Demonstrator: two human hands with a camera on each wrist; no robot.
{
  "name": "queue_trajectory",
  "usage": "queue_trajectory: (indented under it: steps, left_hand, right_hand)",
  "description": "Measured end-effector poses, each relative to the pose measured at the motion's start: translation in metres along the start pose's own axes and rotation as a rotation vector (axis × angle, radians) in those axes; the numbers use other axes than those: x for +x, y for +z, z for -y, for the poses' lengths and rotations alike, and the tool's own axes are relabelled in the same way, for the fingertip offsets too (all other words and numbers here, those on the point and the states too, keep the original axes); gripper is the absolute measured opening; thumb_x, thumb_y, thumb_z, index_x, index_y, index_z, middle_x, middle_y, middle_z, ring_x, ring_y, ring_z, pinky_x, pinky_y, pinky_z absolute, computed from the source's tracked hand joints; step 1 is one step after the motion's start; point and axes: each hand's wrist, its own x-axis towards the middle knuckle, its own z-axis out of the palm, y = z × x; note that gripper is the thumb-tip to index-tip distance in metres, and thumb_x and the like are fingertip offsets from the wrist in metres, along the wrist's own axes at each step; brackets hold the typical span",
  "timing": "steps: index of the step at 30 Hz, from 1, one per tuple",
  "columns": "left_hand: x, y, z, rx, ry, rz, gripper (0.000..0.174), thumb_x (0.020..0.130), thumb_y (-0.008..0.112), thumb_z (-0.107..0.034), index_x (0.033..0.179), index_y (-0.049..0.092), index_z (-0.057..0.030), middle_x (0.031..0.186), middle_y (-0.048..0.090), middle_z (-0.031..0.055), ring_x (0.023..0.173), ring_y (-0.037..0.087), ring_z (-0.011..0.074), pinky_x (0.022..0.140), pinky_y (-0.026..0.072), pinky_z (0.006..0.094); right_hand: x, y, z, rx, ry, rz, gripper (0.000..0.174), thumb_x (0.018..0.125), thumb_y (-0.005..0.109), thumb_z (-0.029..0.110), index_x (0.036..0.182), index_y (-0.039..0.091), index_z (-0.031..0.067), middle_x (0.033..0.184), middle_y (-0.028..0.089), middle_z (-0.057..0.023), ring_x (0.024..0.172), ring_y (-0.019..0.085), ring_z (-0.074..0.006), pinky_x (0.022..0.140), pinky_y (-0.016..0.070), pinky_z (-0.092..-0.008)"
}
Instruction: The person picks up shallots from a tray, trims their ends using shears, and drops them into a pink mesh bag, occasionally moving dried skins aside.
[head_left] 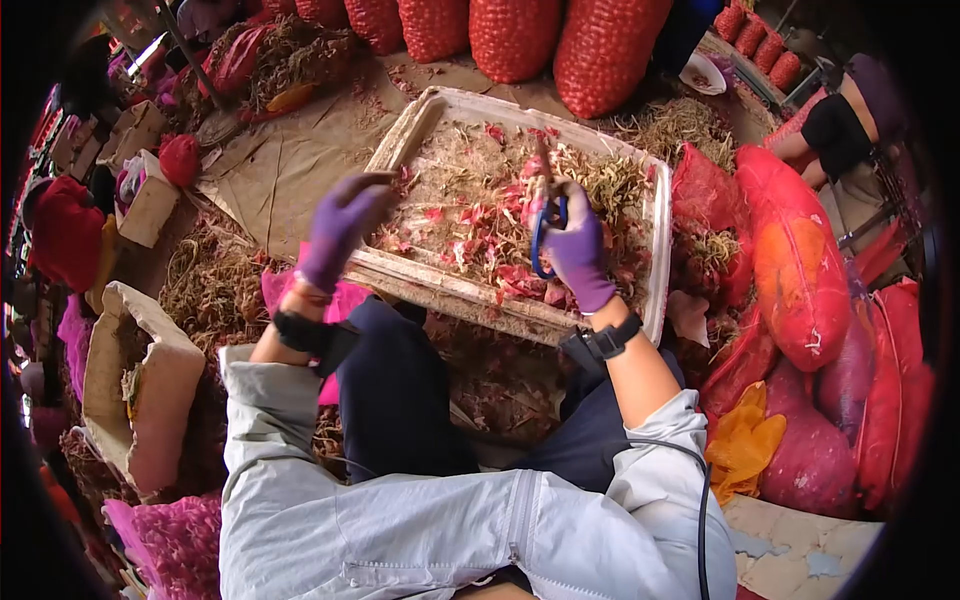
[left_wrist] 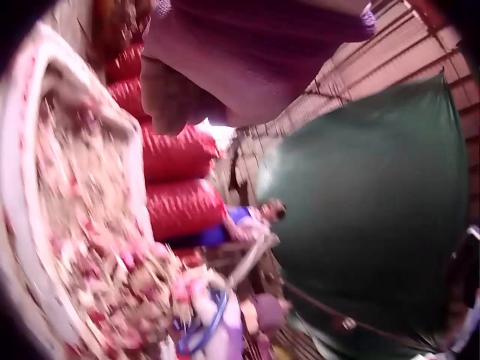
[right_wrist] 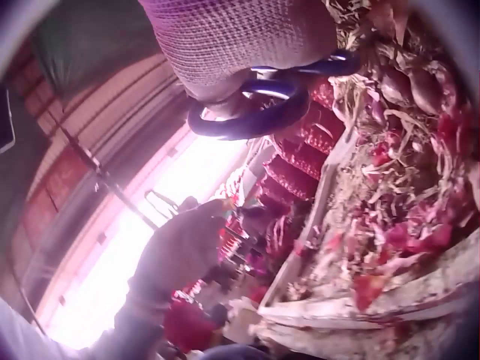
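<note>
The right hand (head_left: 578,250), in a purple glove with a pale palm, grips blue-handled scissors (head_left: 541,245) over the tray; their blades point away from the body. In the right wrist view a finger passes through a blue handle loop (right_wrist: 251,120). Raised at the tray's left edge, the gloved left hand (head_left: 345,225) is blurred, its fingers reaching toward the right, with nothing visibly held. In the left wrist view the left hand (left_wrist: 225,60) hangs at the top. Below the hands, the white foam tray (head_left: 658,240) holds dry stalks, red skins and small bulbs (right_wrist: 426,91).
Full red net sacks (head_left: 515,35) stand behind the tray. More red sacks (head_left: 800,260) and an orange glove (head_left: 742,440) lie at the right. A broken foam box (head_left: 165,400) and dry stalk heaps (head_left: 210,285) are at the left.
</note>
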Motion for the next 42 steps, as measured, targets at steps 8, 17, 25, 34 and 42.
queue_trajectory:
  steps: [8, 17, 25, 34, 42]
  left_hand:
    - [0.038, 0.175, 0.028, -0.366, 0.002, 0.383, 0.049, 0.092, 0.058, -0.015, 0.134, 0.038, 0.0003, 0.113, 0.056, 0.0079, 0.101, 0.056, 0.0121, 0.084, 0.0474, 0.0245]
    - [0.021, 0.191, 0.054, -0.683, 0.142, 0.384, 0.050, 0.082, 0.055, 0.008, 0.130, 0.042, 0.0028, 0.123, 0.054, 0.0068, 0.112, 0.052, 0.0134, 0.096, 0.0423, 0.0276]
    - [0.015, 0.192, 0.071, -0.397, 0.063, 0.220, 0.057, 0.079, 0.063, 0.003, 0.132, 0.042, -0.0020, 0.106, 0.058, 0.0035, 0.095, 0.056, 0.0093, 0.082, 0.0472, 0.0231]
    - [0.023, 0.162, 0.046, -0.071, -0.164, 0.299, 0.040, 0.095, 0.049, -0.041, 0.106, 0.063, -0.0043, 0.079, 0.065, 0.0027, 0.055, 0.059, 0.0098, 0.050, 0.0495, 0.0244]
    - [0.020, 0.177, 0.045, -0.259, -0.166, -0.001, 0.045, 0.098, 0.040, -0.040, 0.090, 0.065, -0.0025, 0.063, 0.062, 0.0025, 0.045, 0.051, 0.0076, 0.041, 0.0398, 0.0216]
  right_hand:
    - [-0.002, -0.040, 0.018, 0.735, 0.372, 0.049, 0.038, 0.079, 0.057, -0.007, 0.114, 0.048, 0.0059, 0.093, 0.057, -0.0050, 0.067, 0.053, -0.0105, 0.057, 0.0451, -0.0216]
    - [-0.013, -0.037, -0.001, 0.633, 0.399, -0.093, 0.046, 0.078, 0.055, -0.011, 0.119, 0.046, 0.0072, 0.098, 0.061, -0.0050, 0.069, 0.054, -0.0067, 0.057, 0.0444, -0.0182]
    - [-0.015, -0.017, 0.004, 0.186, 0.350, 0.085, 0.043, 0.078, 0.063, -0.006, 0.118, 0.049, 0.0031, 0.088, 0.058, 0.0033, 0.070, 0.052, -0.0024, 0.059, 0.0416, -0.0171]
    - [-0.014, -0.020, -0.013, -0.011, 0.185, 0.091, 0.044, 0.078, 0.052, -0.013, 0.118, 0.048, 0.0062, 0.092, 0.061, -0.0054, 0.070, 0.054, -0.0065, 0.061, 0.0460, -0.0194]
    - [-0.014, -0.020, 0.016, 0.427, 0.396, 0.017, 0.035, 0.081, 0.055, -0.008, 0.113, 0.052, 0.0067, 0.089, 0.065, -0.0068, 0.067, 0.058, -0.0082, 0.056, 0.0462, -0.0191]
